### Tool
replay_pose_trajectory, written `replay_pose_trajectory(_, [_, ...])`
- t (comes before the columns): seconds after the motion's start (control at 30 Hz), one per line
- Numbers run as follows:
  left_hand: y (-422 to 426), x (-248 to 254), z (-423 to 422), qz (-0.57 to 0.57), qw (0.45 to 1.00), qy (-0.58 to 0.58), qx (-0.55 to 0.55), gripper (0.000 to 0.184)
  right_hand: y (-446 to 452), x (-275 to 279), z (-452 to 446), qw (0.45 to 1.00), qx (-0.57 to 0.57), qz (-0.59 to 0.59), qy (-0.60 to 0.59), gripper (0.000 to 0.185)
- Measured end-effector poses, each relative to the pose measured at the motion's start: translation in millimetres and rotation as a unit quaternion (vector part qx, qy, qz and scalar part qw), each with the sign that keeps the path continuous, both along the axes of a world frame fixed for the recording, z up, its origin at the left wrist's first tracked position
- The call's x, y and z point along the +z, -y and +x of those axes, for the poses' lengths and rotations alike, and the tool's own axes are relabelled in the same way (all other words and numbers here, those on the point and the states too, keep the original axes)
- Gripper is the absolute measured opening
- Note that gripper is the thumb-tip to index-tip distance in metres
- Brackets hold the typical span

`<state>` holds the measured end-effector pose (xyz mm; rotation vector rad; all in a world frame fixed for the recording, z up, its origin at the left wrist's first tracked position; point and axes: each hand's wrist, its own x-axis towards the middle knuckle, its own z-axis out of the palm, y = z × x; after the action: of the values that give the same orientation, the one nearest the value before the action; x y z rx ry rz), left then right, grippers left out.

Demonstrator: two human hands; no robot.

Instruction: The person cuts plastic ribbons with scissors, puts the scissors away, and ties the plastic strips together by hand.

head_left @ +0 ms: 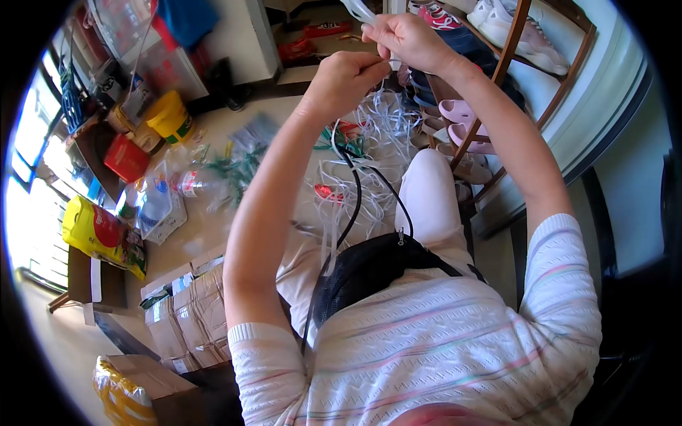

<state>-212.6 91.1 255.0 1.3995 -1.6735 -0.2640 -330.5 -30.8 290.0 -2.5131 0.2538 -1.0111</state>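
Note:
Both arms reach up and forward. My left hand [341, 84] is closed in a pinch, and a thin white strip hangs from its fingers. Close beside it and a bit higher, my right hand [410, 42] is closed on a white strip [360, 10], whose loose end sticks out past the fingers at the top edge. Whether both hands hold the same strip is hard to tell. Below them a tangled heap of white strips [387, 121] spreads over the floor between my legs. A black cord [354, 184] runs down toward a black waist bag [376, 273] on my lap.
On the right stands a wooden shoe rack [501, 67] with pink slippers [472, 135] and sneakers. To the left are a yellow bucket [170, 117], a red container [128, 157], plastic bottles [202, 184] and a yellow bag [96, 231]. Flattened cardboard [188, 319] is stacked near my left elbow.

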Motion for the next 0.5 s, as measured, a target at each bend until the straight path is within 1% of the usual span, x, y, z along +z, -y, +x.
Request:
replay_pose_trajectory(0.03, [3.5, -2.5, -2.6, -0.003, 0.999, -0.042, -0.025, 0.023, -1.5, 3.5, 0.2, 1.0, 0.006, -0.018, -0.001, 0.033])
replay_pose_trajectory(0.13, [10.8, -13.1, -9.4, -0.023, 0.997, -0.077, -0.009, 0.023, -1.6, -8.2, 1.2, 0.992, 0.005, -0.122, 0.016, 0.033])
replay_pose_trajectory(0.17, [10.3, -17.2, -10.3, -0.013, 0.996, -0.091, 0.02, 0.023, -3.2, -13.0, -3.4, 0.992, -0.03, -0.115, -0.048, 0.033])
replay_pose_trajectory(0.2, [10.4, -23.0, -10.1, -0.001, 0.995, -0.099, 0.015, 0.023, -18.4, -16.2, -11.0, 0.995, -0.047, -0.022, -0.081, 0.034])
replay_pose_trajectory(0.27, [9.3, -36.2, -8.6, 0.022, 0.993, -0.115, 0.008, 0.023, -7.4, -31.9, -17.2, 0.991, -0.03, -0.115, -0.065, 0.033])
replay_pose_trajectory(0.3, [-2.5, -31.8, -14.9, 0.043, 0.991, -0.126, 0.009, 0.029, -1.0, -37.4, -20.4, 0.992, -0.022, -0.114, -0.051, 0.032])
replay_pose_trajectory(0.37, [-3.3, -57.4, -2.2, 0.051, 0.992, -0.111, -0.026, 0.033, 14.4, -43.7, -29.6, 0.994, -0.014, -0.109, -0.021, 0.03])
replay_pose_trajectory(0.4, [-5.8, -67.7, 1.9, 0.056, 0.992, -0.104, -0.046, 0.036, 17.6, -36.8, -37.8, 0.993, -0.036, -0.101, -0.041, 0.028])
replay_pose_trajectory(0.43, [-19.9, -70.2, -4.6, 0.094, 0.983, -0.138, -0.071, 0.04, 21.4, -32.7, -45.8, 0.991, -0.059, -0.12, -0.021, 0.028])
replay_pose_trajectory(0.47, [-30.9, -73.1, -6.7, 0.149, 0.975, -0.139, -0.091, 0.039, 27.3, -30.5, -52.5, 0.987, -0.082, -0.139, -0.002, 0.027])
replay_pose_trajectory(0.5, [-41.0, -74.9, -6.5, 0.203, 0.963, -0.14, -0.109, 0.038, 37.6, -30.3, -57.2, 0.983, -0.075, -0.163, 0.033, 0.027])
